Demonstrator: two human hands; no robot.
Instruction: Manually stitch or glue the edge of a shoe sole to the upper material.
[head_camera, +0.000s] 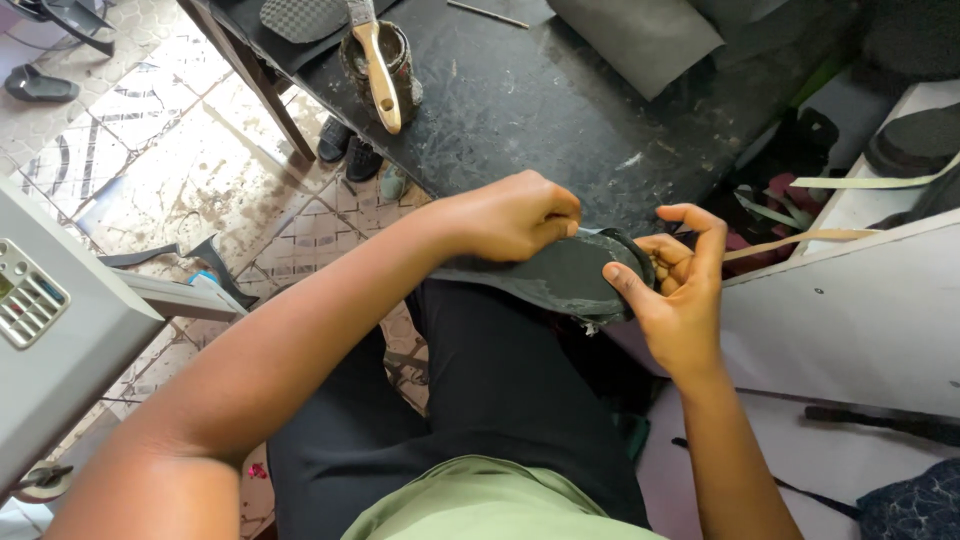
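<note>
**Dark sole piece gripped at both ends over the lap**

Dark grey, flat, oval sole piece (560, 272) of rubbery material is held just above the lap, in front of the black worktable edge. The right hand (675, 290) is seen cupped around the rounded end, thumb pressed onto the top face and fingers curled behind the rim. The left hand (515, 215) is closed into a pinch on the upper edge, where a thin pale sliver, perhaps a blade or a strip, is just made out; which one cannot be told.

Black trousers and a green shirt hem are seen beneath. Further out, the scratched black worktable (540, 110) is found, with a stained pot (380, 65) and a wooden-handled brush (378, 65) resting across it. A grey checkered sole (305, 18) lies at the far edge.

A slip looks possible: the right thumb sits near the worked edge, so it could be nicked if the sliver is sharp. The flexible piece could also buckle if squeezed unevenly.
</note>
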